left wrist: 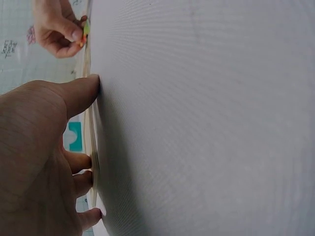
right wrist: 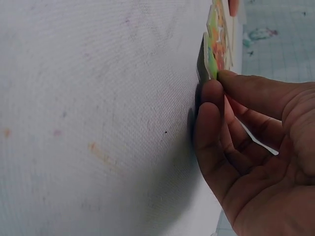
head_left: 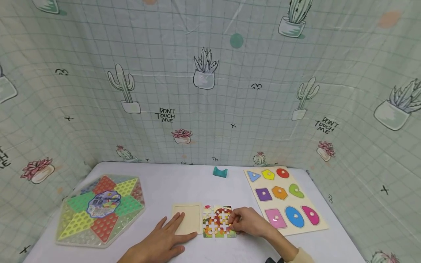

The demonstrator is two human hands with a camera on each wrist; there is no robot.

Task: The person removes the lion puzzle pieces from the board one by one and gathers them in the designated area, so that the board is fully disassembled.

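Note:
A small jigsaw puzzle (head_left: 215, 224) with a bright cartoon picture lies on the table, with pale gaps showing between several of its pieces. At its right edge my right hand (head_left: 247, 221) pinches a jigsaw piece (right wrist: 207, 59) between thumb and fingertips. That piece's near edge tilts up off the table in the right wrist view. My left hand (head_left: 163, 240) rests with spread fingers on a shallow wooden puzzle tray (head_left: 192, 219), which sits just left of the puzzle. In the left wrist view the left thumb (left wrist: 81, 93) lies along the tray's edge.
At left lies a hexagonal Chinese checkers board (head_left: 79, 219) in clear plastic. A wooden shape board (head_left: 286, 204) with colored knobbed pieces is at right. A teal notched block (head_left: 220, 172) stands near the back edge. Something black (head_left: 274, 260) shows at the front edge.

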